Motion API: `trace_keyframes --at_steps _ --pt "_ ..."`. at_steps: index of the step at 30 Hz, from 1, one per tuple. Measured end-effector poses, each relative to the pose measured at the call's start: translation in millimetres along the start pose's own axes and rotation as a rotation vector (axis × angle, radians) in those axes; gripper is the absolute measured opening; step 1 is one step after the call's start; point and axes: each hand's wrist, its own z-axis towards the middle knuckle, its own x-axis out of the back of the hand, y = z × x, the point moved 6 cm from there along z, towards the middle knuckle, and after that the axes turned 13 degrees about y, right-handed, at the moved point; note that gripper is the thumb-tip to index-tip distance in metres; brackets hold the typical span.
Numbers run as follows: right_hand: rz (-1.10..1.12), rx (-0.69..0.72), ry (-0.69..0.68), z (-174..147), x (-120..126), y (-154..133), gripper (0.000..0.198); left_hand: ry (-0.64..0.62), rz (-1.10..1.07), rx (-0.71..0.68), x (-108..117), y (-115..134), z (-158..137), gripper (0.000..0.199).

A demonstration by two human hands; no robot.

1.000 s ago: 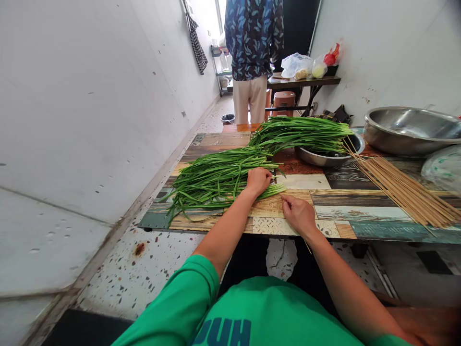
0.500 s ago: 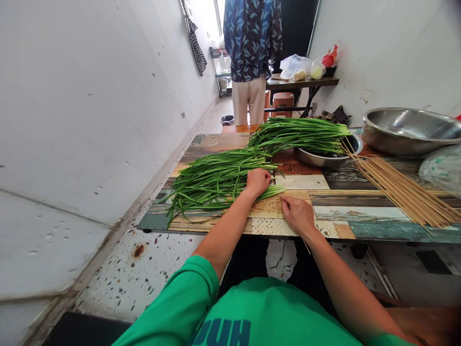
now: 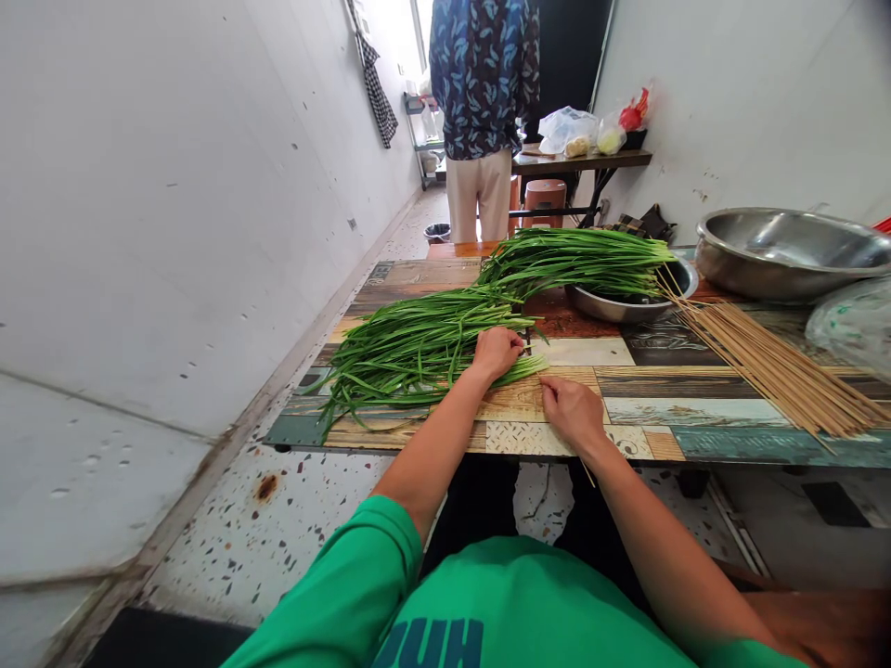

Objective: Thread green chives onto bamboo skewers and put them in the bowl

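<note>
Long green garlic chives (image 3: 407,339) lie in a loose pile on the table, leaf ends to the left and pale cut ends to the right. My left hand (image 3: 497,354) rests at the right end of the pile, fingers pinched on chive stalks. Just right of the pale ends, my right hand (image 3: 576,412) is closed round a thin bamboo skewer (image 3: 588,475). Its rear end sticks out below the wrist, and most of its length is hidden by the hand. More bamboo skewers (image 3: 783,366) are fanned out at the right.
Another bundle of chives (image 3: 577,260) lies across a small steel bowl (image 3: 613,309). A large steel basin (image 3: 786,269) and a plastic bag (image 3: 853,320) are at the right. Beyond the patterned wooden table (image 3: 424,271), a person (image 3: 482,121) stands by a second table (image 3: 591,161).
Both hands keep nearly the same position and grip. The whole view has shifted very slightly; the chives and skewers lie as before.
</note>
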Motion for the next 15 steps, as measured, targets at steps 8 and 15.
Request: trace_keyframes --at_steps 8,15 --pt "-0.005 -0.012 0.007 0 0 -3 0.039 -0.12 -0.055 -0.088 8 8 -5 0.02" --pt "0.022 -0.002 0.03 -3 0 -1 0.039 0.047 0.124 0.046 28 -14 -3 0.019"
